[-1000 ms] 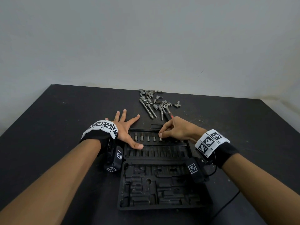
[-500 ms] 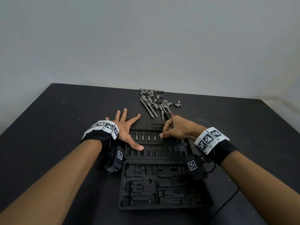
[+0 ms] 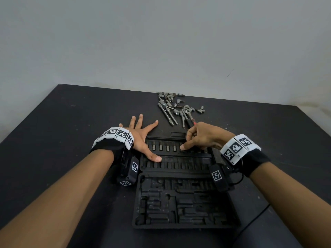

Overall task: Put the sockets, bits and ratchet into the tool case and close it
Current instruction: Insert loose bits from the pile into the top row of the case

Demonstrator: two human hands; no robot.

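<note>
The black tool case (image 3: 180,201) lies open on the dark table, its moulded near half holding nothing. Several small bits (image 3: 164,147) stand in the far half's back row. My left hand (image 3: 141,138) lies flat with fingers spread, its thumb pressing on the case's far-left part. My right hand (image 3: 202,138) hovers over the same row with fingers curled, and its thumb tip presses on the slot just right of the seated bits. Whatever sits under the thumb is hidden. Loose sockets and bits (image 3: 170,101) and the ratchet (image 3: 187,110) lie in a pile beyond the case.
Two long extension bars (image 3: 169,115) lie between the pile and the case. A black cable (image 3: 254,219) runs off to the lower right. The table ends at a pale wall just behind the pile; its left and right edges slope away.
My right hand's pinch at the bit row has loosened: the index finger has lifted and only the thumb stays down on the row. My left hand has hardly moved.
</note>
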